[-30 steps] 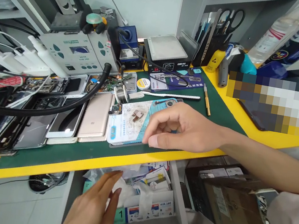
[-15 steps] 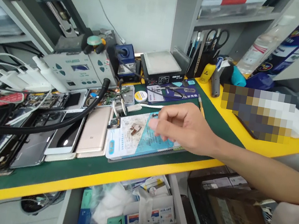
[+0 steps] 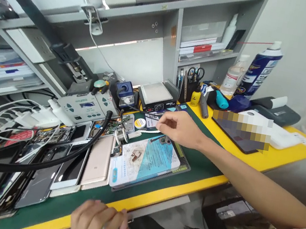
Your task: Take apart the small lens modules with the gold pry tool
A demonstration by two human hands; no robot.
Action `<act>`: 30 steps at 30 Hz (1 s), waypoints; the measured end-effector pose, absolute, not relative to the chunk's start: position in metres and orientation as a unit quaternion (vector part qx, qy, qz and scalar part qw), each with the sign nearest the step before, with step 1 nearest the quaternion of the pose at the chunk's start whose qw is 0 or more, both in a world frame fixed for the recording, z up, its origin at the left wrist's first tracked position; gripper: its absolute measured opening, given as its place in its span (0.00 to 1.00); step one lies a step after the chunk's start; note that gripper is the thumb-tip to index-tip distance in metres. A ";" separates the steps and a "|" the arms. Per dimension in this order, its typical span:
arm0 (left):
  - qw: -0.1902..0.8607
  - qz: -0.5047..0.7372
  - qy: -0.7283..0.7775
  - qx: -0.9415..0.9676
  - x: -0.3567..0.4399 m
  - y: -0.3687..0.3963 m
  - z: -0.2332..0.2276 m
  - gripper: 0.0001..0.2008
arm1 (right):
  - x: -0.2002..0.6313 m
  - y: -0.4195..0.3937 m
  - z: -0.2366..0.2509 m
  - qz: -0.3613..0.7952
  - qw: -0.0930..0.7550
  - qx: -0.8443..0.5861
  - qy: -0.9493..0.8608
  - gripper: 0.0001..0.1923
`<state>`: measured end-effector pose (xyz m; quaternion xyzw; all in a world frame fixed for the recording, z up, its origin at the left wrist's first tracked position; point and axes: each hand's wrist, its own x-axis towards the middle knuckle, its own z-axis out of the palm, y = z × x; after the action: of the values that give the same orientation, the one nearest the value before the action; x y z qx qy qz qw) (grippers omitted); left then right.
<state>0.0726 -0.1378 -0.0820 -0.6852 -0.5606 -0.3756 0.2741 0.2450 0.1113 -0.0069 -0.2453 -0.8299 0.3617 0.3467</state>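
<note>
My right hand [image 3: 178, 129] hovers over the workbench with its fingers curled together. Its fingertips are by the end of a thin white stick-like tool [image 3: 148, 131]. Whether they hold anything is hidden. Below it lies a blue-and-white printed pad [image 3: 147, 164], with small brown-and-silver pieces [image 3: 135, 155] and a grey part with a dark strip [image 3: 164, 140] on top. My left hand [image 3: 100, 225] is at the bench's front edge, fingers bent and closed. A tiny dark metallic bit shows by its thumb; I cannot make out what it holds.
Several phones [image 3: 99, 160] and opened phone bodies fill the left side, crossed by a black hose [image 3: 75, 154]. A solder spool [image 3: 121, 136], control station [image 3: 83, 106] and heating plate [image 3: 158, 95] stand behind. At right are a spray can [image 3: 259, 72] and a dark tablet-like slab [image 3: 235, 135].
My left hand has come into view at the bottom. The drawer that stood open below the bench is pushed in. The right hand has shifted off the pad toward the white tool. The view has tilted up.
</note>
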 end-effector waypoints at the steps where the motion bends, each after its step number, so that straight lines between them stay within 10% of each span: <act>1: 0.245 -0.378 -0.544 -0.708 0.066 -0.128 -0.066 0.12 | 0.249 0.116 -0.003 0.353 0.313 -0.236 -0.849 0.05; 9: 0.012 -0.297 -0.536 -0.791 0.014 -0.026 0.016 0.06 | 0.273 0.125 0.013 0.260 0.049 -0.229 -0.937 0.25; 30: -0.009 -0.212 -0.519 -0.828 0.006 -0.024 -0.009 0.11 | 0.261 0.117 0.011 0.236 0.111 -0.266 -0.928 0.14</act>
<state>0.0057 -0.0242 -0.0089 -0.8279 -0.5193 -0.2116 -0.0092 0.2613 0.1171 0.0106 -0.2664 -0.9279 0.2360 0.1113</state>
